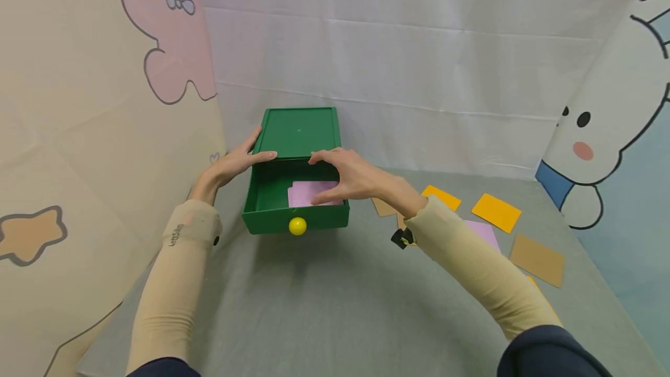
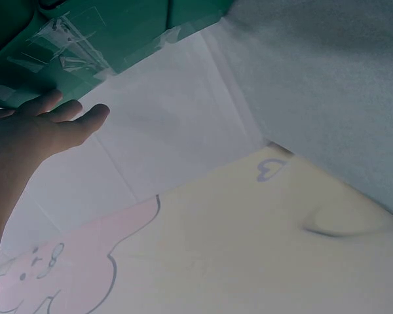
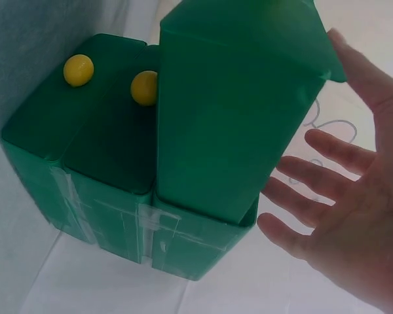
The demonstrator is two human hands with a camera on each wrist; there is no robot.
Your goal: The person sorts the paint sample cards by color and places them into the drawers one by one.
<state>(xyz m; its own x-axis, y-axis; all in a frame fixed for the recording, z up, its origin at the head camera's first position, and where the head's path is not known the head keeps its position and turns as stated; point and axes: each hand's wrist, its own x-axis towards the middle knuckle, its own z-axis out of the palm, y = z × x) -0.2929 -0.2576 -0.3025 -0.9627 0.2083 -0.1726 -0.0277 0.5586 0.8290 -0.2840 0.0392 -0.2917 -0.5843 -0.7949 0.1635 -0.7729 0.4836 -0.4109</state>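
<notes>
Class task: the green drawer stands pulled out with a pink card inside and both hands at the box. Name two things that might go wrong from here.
1. The right hand hovers over the pink card inside the open drawer; if the drawer were pushed in now, its fingers might be pinched.
2. The left hand only rests open against the green box, so the box may slide on the grey table cover.

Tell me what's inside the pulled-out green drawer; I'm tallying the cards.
One pink card lies flat in the open drawer. The right hand hovers over its right part, so anything beneath the fingers or under the card is hidden. The drawer's left floor looks bare.
</notes>
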